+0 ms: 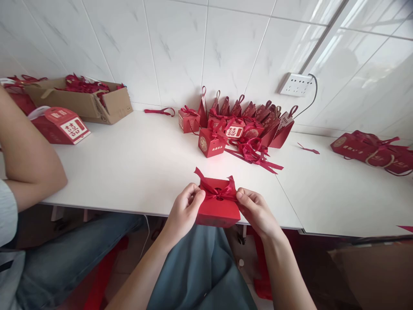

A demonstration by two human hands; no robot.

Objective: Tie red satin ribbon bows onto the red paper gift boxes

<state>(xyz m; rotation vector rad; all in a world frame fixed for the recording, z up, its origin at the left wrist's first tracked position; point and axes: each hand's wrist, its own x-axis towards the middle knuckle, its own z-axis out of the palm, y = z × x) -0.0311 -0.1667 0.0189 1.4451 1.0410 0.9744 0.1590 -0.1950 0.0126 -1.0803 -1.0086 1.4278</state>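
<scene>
A red gift box (219,211) sits at the front edge of the white table, straight in front of me. Across its top runs a dark red ribbon (218,193), tied in a bow at the middle. My left hand (189,204) is closed, pinching the ribbon at the box's left side. On the opposite side my right hand (256,209) pinches the ribbon between thumb and fingers. Behind the box lies a heap of loose ribbons (254,153), beside a small red box with a bow (211,142).
Several red boxes with loop handles (264,118) stand along the wall. A cardboard carton of ribbons (112,103) and a larger red box (64,125) are at left, near another person's arm (30,146). More tied red boxes (374,153) lie at right, below a power strip (297,85).
</scene>
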